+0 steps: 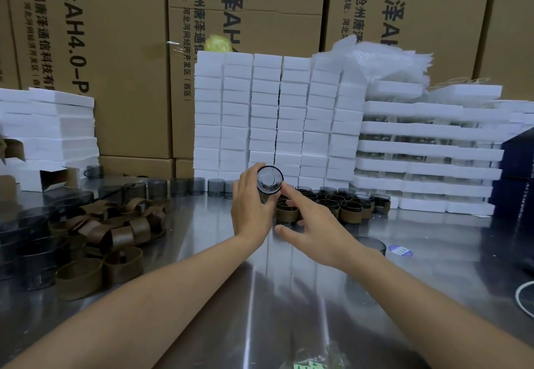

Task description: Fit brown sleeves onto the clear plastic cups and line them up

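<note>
Behind the shiny steel table [260,296] stand brown cardboard cartons [130,79] and white foam blocks [265,108]. Your left hand [250,206] curls round a clear round plastic cup [270,180], tilted toward you above the brown-sleeved cups [346,204]. Your right hand [315,230] is spread beside it, index finger near its rim.

Glossy steel table [260,296]; clear plastic cup [270,180]; matt brown sleeves [109,232].
</note>
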`<state>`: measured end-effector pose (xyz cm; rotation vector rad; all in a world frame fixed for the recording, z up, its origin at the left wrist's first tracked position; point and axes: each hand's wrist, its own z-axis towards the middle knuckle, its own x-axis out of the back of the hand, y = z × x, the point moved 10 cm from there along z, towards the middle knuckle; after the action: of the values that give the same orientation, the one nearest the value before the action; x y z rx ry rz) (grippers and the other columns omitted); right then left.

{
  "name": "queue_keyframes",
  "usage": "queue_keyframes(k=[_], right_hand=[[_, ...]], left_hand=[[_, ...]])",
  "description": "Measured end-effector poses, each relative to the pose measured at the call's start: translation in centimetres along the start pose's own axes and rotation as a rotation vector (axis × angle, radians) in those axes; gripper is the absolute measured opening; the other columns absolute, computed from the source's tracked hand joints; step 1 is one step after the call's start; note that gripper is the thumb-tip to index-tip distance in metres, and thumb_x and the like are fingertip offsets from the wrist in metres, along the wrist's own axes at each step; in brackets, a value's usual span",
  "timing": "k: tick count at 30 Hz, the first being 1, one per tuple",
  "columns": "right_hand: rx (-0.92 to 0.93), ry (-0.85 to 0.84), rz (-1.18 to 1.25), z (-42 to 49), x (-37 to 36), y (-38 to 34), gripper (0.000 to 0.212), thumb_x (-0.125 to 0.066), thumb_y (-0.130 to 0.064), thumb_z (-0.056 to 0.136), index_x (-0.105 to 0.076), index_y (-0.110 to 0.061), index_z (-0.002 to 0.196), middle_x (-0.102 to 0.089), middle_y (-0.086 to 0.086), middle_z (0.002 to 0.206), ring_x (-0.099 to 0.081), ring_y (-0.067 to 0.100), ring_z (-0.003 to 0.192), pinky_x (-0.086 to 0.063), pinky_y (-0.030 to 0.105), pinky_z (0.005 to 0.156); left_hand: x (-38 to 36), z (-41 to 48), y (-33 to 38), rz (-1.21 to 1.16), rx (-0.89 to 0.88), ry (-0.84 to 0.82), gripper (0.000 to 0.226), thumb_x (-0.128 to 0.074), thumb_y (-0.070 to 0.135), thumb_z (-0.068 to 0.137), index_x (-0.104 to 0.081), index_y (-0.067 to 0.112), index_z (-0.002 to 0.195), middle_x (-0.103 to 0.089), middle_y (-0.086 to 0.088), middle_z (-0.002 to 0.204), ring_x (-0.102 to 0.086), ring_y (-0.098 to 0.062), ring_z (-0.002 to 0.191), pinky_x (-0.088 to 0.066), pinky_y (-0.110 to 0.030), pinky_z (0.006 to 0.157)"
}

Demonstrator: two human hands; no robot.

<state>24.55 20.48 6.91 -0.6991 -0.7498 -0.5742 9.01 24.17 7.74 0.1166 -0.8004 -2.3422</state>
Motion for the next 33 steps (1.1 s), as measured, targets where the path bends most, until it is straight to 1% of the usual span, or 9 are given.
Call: queue_keyframes(k=[3, 8, 14, 20, 23, 27, 29, 31, 33], right_hand=[[-0.009, 0.028, 0.004, -0.1, 0.4, -0.1, 0.096, -0.057, -0.065, 0.088, -0.019, -0.038, 0.172, -0.039, -0.019, 0.170, -0.038, 0.003, 0.154, -0.048, 0.042, 0.118], [-0.026, 0.068, 0.027, -0.2, 0.8, 0.0, 0.082, -0.062, -0.053, 0.094, -0.031, -0.037, 0.168, -0.051, -0.019, 0.159, -0.046, -0.003, 0.144, -0.051, 0.038, 0.112], [-0.024, 0.097, 0.035, -0.3, 1.1, -0.2, 0.074, -0.066, -0.045, 0.097, -0.037, -0.037, 0.165, -0.055, -0.022, 0.154, -0.051, -0.005, 0.136, -0.053, 0.034, 0.108], [-0.032, 0.111, 0.051, -0.3, 1.3, -0.1, 0.071, -0.065, -0.044, 0.098, -0.039, -0.035, 0.164, -0.055, -0.023, 0.153, -0.053, -0.004, 0.133, -0.054, 0.036, 0.108], [-0.029, 0.114, 0.051, -0.3, 1.3, -0.1, 0.073, -0.063, -0.047, 0.097, -0.038, -0.035, 0.164, -0.054, -0.023, 0.154, -0.053, -0.002, 0.136, -0.053, 0.038, 0.109], [-0.035, 0.111, 0.056, -0.2, 1.3, 0.0, 0.081, -0.054, -0.061, 0.090, -0.036, -0.035, 0.165, -0.053, -0.023, 0.156, -0.052, 0.000, 0.139, -0.053, 0.039, 0.110], [-0.033, 0.116, 0.055, -0.2, 1.3, 0.0, 0.082, -0.052, -0.064, 0.088, -0.036, -0.036, 0.164, -0.053, -0.023, 0.156, -0.052, -0.001, 0.139, -0.053, 0.039, 0.110], [-0.033, 0.123, 0.059, -0.2, 1.3, 0.1, 0.079, -0.052, -0.063, 0.088, -0.037, -0.040, 0.162, -0.053, -0.026, 0.154, -0.052, -0.003, 0.136, -0.053, 0.039, 0.109], [-0.034, 0.133, 0.069, -0.1, 1.3, 0.3, 0.072, -0.057, -0.058, 0.091, -0.036, -0.047, 0.159, -0.050, -0.036, 0.146, -0.052, -0.006, 0.133, -0.053, 0.038, 0.108]], left_hand=[[-0.1, 0.0, 0.1, -0.017, -0.002, -0.004, 0.062, -0.083, 0.024, 0.093, -0.051, 0.038, 0.144, -0.057, 0.020, 0.138, -0.051, -0.015, 0.129, -0.054, -0.040, 0.095], [-0.1, 0.0, 0.4, -0.013, -0.014, -0.013, 0.060, -0.083, 0.027, 0.093, -0.052, 0.036, 0.144, -0.058, 0.019, 0.137, -0.051, -0.014, 0.128, -0.053, -0.037, 0.093], [-0.4, 0.1, 0.2, -0.009, -0.023, -0.028, 0.062, -0.084, 0.026, 0.092, -0.050, 0.039, 0.143, -0.056, 0.021, 0.138, -0.051, -0.012, 0.127, -0.053, -0.035, 0.092], [-0.6, 0.0, 0.1, -0.031, -0.032, -0.037, 0.063, -0.084, 0.029, 0.091, -0.049, 0.042, 0.142, -0.055, 0.024, 0.135, -0.050, -0.008, 0.125, -0.046, -0.028, 0.088], [-0.6, 0.1, 0.1, -0.032, -0.034, -0.039, 0.063, -0.084, 0.030, 0.090, -0.049, 0.042, 0.141, -0.055, 0.024, 0.134, -0.050, -0.009, 0.125, -0.049, -0.030, 0.089], [-0.7, 0.2, 0.0, -0.038, -0.029, -0.042, 0.064, -0.085, 0.028, 0.090, -0.049, 0.042, 0.141, -0.053, 0.025, 0.133, -0.051, -0.011, 0.125, -0.052, -0.033, 0.091], [-0.7, 0.2, 0.0, -0.032, -0.036, -0.040, 0.064, -0.085, 0.028, 0.090, -0.049, 0.042, 0.141, -0.052, 0.027, 0.132, -0.051, -0.010, 0.125, -0.052, -0.033, 0.091], [-0.8, 0.2, -0.1, -0.045, -0.033, -0.036, 0.064, -0.086, 0.030, 0.089, -0.051, 0.040, 0.141, -0.053, 0.027, 0.131, -0.051, -0.009, 0.125, -0.052, -0.031, 0.091], [-0.9, 0.3, -0.5, -0.100, 0.024, -0.040, 0.061, -0.089, 0.041, 0.085, -0.057, 0.037, 0.137, -0.060, 0.024, 0.128, -0.056, -0.009, 0.122, -0.052, -0.028, 0.091]])
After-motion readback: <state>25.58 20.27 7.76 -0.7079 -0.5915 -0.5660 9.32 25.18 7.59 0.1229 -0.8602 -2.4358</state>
